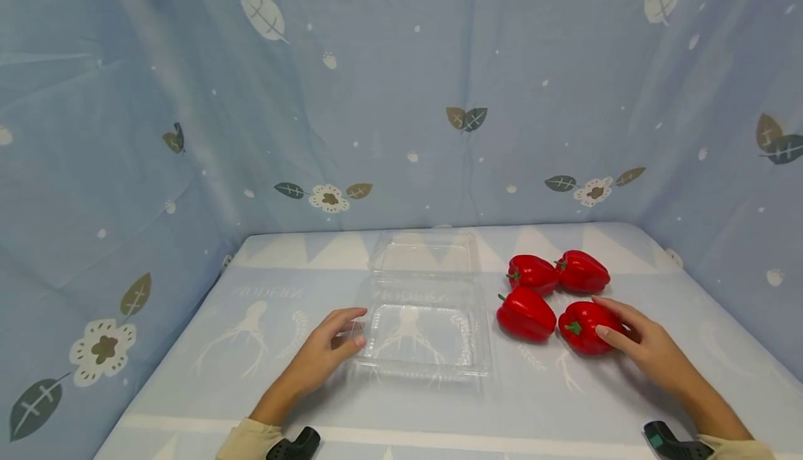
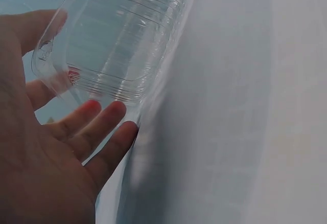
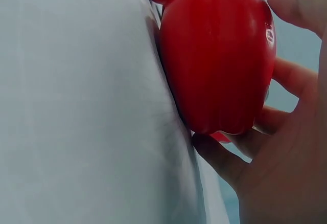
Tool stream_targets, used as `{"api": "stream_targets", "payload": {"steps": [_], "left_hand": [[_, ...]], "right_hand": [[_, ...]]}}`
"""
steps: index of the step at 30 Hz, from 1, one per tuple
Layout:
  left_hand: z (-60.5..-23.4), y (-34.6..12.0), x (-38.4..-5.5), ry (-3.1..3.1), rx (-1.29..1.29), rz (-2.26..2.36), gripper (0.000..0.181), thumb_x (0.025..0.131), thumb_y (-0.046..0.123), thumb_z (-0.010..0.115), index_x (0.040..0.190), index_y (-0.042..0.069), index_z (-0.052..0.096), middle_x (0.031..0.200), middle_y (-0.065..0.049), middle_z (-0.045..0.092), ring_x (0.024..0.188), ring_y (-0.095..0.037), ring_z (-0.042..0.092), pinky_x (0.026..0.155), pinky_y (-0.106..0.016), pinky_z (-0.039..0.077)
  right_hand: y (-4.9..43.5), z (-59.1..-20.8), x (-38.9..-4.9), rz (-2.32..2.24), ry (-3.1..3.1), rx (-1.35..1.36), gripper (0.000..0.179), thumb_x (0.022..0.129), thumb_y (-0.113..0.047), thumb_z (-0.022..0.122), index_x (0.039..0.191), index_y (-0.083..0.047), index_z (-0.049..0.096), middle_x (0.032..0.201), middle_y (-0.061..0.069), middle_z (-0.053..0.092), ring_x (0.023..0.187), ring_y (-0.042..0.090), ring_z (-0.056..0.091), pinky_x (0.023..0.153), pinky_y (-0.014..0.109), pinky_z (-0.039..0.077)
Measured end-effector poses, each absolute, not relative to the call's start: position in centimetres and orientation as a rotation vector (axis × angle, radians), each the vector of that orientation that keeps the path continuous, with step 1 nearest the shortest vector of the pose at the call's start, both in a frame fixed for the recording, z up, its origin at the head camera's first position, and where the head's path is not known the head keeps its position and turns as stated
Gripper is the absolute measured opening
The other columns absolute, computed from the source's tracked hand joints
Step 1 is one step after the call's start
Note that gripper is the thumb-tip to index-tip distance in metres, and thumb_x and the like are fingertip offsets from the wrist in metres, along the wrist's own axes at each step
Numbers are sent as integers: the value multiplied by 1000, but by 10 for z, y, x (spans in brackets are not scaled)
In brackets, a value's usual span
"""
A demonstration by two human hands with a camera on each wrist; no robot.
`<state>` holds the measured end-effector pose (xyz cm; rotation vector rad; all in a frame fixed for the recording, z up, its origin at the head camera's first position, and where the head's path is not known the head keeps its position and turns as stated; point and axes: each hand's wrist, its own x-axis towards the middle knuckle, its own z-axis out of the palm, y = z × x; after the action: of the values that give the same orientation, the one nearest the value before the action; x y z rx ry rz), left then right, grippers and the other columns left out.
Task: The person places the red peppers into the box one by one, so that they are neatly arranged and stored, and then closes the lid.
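Note:
A clear plastic clamshell box (image 1: 410, 338) lies on the table with its lid (image 1: 426, 252) folded back away from me. My left hand (image 1: 326, 348) is at the box's left end, thumb and fingers spread and relaxed right at the rim. In the left wrist view, part of the index finger shows through the clear plastic (image 2: 110, 45). On the right, my right hand (image 1: 649, 348) holds a red bell pepper (image 3: 217, 60), thumb on one side and fingers round the other. The pepper's green stem (image 1: 574, 327) points left, and its underside is close over the cloth.
Three more red bell peppers sit close by: one left of the held pepper (image 1: 525, 315), two behind (image 1: 533, 274) (image 1: 583, 272). A pale patterned cloth (image 1: 251, 376) covers the table. Blue leaf-print curtains (image 1: 389, 97) enclose the back and sides.

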<state>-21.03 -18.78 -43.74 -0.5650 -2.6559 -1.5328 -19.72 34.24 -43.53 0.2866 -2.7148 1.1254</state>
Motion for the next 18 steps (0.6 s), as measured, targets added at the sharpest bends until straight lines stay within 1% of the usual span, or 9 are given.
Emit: {"api": "stream_targets", "payload": {"steps": [2,4,5,7,8,9,12,18], "left_hand": [[-438,-188,-210,-2681,-556,-1543,54,97,26,69,147,13,50,146,-6,47,129,-30,52,106,-53,42],[-438,-189,-210,-2701,-563,-1545,57,96,29,70,148,15,49,147,-5,45,130,-29,51,108,-53,40],[-438,-190,-211,-2706,-574,-1550,59,96,29,70,149,16,48,148,-5,44,131,-29,50,109,-54,38],[-438,-191,-211,-2722,-592,-1561,61,96,30,70,151,17,46,150,-5,42,134,-29,48,111,-54,36],[-438,-192,-211,-2732,-598,-1564,63,96,30,70,152,18,44,151,-5,41,135,-29,47,111,-54,35],[-438,-193,-211,-2746,-599,-1570,64,95,31,70,153,19,43,152,-4,41,136,-29,46,113,-53,34],[-438,-196,-211,-2787,-613,-1597,69,95,30,71,155,20,39,154,-3,38,139,-29,43,115,-52,29],[-434,-202,-211,-2821,-699,-1694,75,96,25,69,159,19,30,160,-4,29,142,-32,39,116,-58,24]], "right_hand": [[343,-434,-196,1120,-2749,274,66,96,-29,69,150,-2,43,144,29,45,124,48,44,81,13,46],[342,-434,-196,1124,-2793,243,73,94,-33,70,152,-2,39,145,31,42,125,51,43,84,27,54],[341,-434,-196,1121,-2814,227,76,93,-35,71,153,-2,37,146,32,40,125,52,42,85,35,56],[340,-434,-196,1117,-2853,191,84,90,-38,73,155,-2,33,146,34,37,124,54,41,86,51,56],[340,-434,-196,1116,-2870,175,88,89,-39,75,156,-2,31,146,36,36,124,55,40,86,58,55],[340,-435,-197,1114,-2884,163,91,88,-40,76,156,-3,30,146,37,35,123,55,40,85,61,53],[340,-435,-198,1087,-2913,148,95,85,-42,78,157,-3,28,146,37,34,122,56,40,85,63,53],[338,-436,-198,1048,-2919,128,96,83,-42,80,155,-2,32,145,37,35,122,55,41,84,62,54]]}}
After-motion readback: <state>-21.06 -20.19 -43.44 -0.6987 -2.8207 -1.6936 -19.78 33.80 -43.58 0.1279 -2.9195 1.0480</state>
